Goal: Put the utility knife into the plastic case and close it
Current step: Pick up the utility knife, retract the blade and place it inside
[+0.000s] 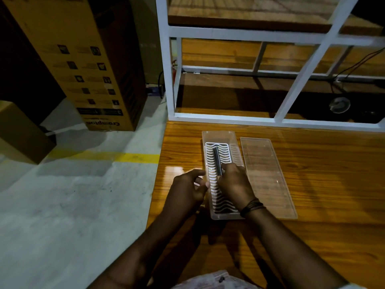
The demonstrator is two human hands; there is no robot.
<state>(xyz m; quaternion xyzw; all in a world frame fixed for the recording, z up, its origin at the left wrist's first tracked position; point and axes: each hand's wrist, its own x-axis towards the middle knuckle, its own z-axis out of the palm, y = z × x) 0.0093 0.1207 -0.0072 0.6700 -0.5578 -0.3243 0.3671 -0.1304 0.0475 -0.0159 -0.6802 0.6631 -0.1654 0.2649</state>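
Note:
A clear plastic case (217,136) lies lengthwise on the wooden table, open, with a white wavy grid insert inside. Its clear lid (266,176) lies flat on the table just to the right of it. The dark, slim utility knife (217,159) points away from me over the insert, inside the case. My right hand (235,180) grips the knife's near end. My left hand (187,188) rests against the case's left wall, fingers curled on its rim.
The wooden table (312,215) ends at its left edge, just left of my left hand, with grey floor and a yellow line beyond. A white metal frame (229,118) stands along the far edge. Cardboard boxes (87,65) stand on the floor at left.

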